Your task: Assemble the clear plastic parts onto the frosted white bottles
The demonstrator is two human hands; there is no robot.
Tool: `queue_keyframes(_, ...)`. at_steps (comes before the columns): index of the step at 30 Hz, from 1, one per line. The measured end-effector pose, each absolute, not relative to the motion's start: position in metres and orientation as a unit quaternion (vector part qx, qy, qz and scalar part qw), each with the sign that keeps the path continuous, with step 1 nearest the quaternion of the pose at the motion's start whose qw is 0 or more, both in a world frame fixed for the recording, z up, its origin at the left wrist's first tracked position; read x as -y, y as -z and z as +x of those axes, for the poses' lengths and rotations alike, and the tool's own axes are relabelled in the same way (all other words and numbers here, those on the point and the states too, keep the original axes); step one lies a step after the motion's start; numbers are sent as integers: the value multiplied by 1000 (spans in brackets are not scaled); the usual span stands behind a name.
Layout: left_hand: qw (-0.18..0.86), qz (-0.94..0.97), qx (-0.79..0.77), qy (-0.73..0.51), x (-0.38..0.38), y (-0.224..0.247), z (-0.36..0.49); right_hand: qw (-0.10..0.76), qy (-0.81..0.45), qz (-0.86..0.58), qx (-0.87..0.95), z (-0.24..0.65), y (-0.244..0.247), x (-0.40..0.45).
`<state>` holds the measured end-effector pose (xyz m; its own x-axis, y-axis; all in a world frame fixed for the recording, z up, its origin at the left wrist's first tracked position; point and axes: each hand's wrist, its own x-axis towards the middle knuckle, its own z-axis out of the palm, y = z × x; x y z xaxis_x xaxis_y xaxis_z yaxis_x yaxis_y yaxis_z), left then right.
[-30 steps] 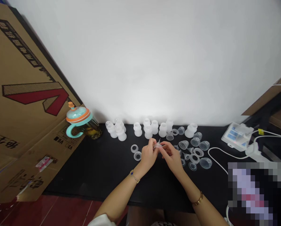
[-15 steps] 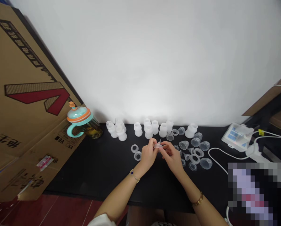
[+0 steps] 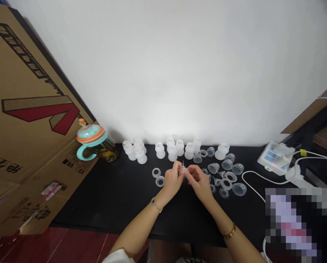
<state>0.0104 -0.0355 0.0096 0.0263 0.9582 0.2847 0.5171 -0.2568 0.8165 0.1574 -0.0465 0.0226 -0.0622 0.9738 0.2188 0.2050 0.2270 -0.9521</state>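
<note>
My left hand [image 3: 173, 179] and my right hand [image 3: 199, 181] meet at the middle of the black table, both closed on a small translucent ring [image 3: 183, 170] with a thin pointed tip sticking up from it. Two loose rings [image 3: 156, 172] lie left of my left hand. Several white bottles [image 3: 172, 153] stand open along the wall behind my hands, and three capped bottles [image 3: 140, 155] are grouped further left. Right of my right hand are scattered clear domed caps [image 3: 239, 189], rings [image 3: 226, 184] and small clear teats [image 3: 217, 181].
A pitcher [image 3: 96, 143] with a turquoise and orange lid stands by a large cardboard box [image 3: 29, 146] at the left. At the right are a clear plastic case [image 3: 275, 159], a white cable [image 3: 255, 188] and a blurred-out area.
The pointed tip above the ring in my hands now stands more upright, where it leaned to the right before. Both hands keep their hold in nearly the same place.
</note>
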Motion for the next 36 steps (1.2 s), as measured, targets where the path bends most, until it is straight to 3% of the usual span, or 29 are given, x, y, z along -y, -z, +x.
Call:
queue_keyframes(15, 247, 667, -551, -436, 39, -18, 13, 488, -380, -488, 616, 156, -21, 47)
queue_keyframes(36, 325, 639, -497, -489, 39, -25, 14, 500, -395, -496, 590, 159, -22, 41)
